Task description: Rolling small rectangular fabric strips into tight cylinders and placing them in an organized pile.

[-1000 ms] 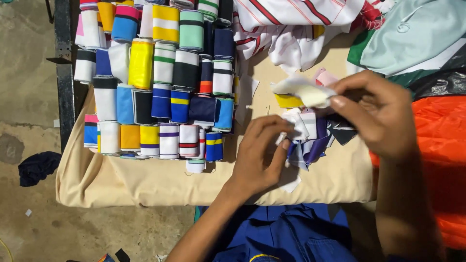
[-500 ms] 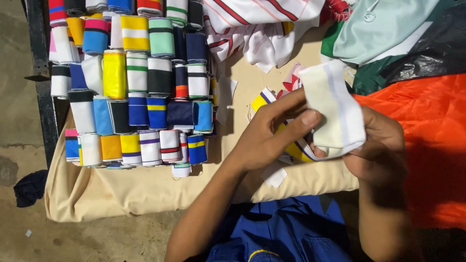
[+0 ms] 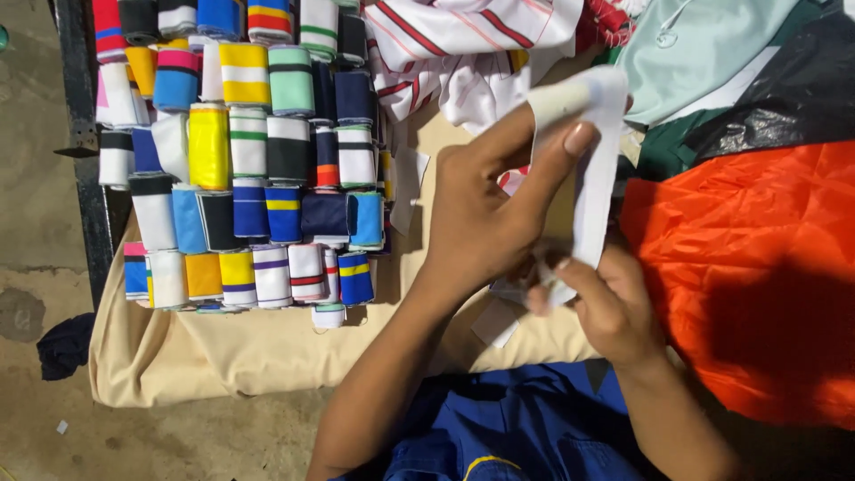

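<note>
A person's two hands hold a white strip (image 3: pixel 595 169) of ribbed cloth above a table (image 3: pixel 267 347) draped in beige cloth. The left hand (image 3: pixel 485 209) pinches the strip's far end between thumb and fingers. The right hand (image 3: pixel 601 298) grips its near end, just beside the left hand. To the left, many folded striped bands (image 3: pixel 258 169) in yellow, blue, white, black and green lie in close rows. An orange sheet (image 3: pixel 748 267) covers the right side. Striped white garments (image 3: pixel 463 44) and a pale green garment (image 3: pixel 704 44) lie at the far edge.
</note>
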